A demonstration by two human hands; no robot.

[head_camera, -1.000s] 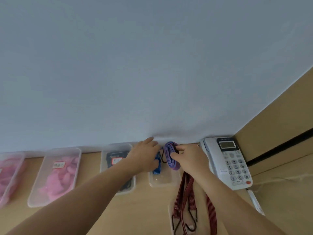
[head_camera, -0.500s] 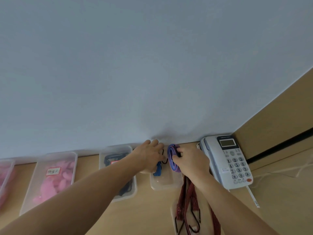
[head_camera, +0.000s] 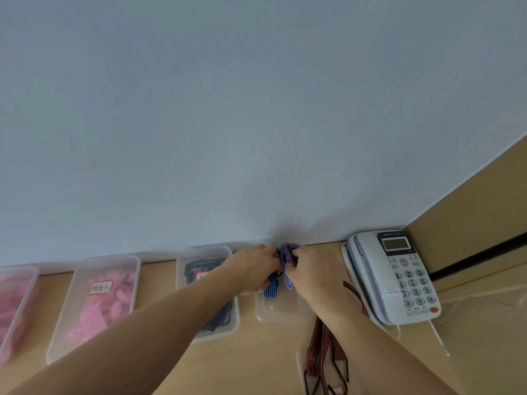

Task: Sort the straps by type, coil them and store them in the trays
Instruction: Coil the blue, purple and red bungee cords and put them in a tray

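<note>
The left hand [head_camera: 251, 269] curls its fingers around a blue strap [head_camera: 271, 289] with black stripes, its end hanging just under the fingertips over a clear tray [head_camera: 273, 316]. Beside it, touching its fingertips, a flat purple strap [head_camera: 286, 262] stands coiled upright, pinched by the right hand [head_camera: 316, 276]

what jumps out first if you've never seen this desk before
Two hands meet at the back of the desk over a small clear tray: the right hand pinches a purple coiled strap, and a blue striped strap shows under the left hand. A white desk phone stands to the right. A tray of pink straps sits to the left.
</note>
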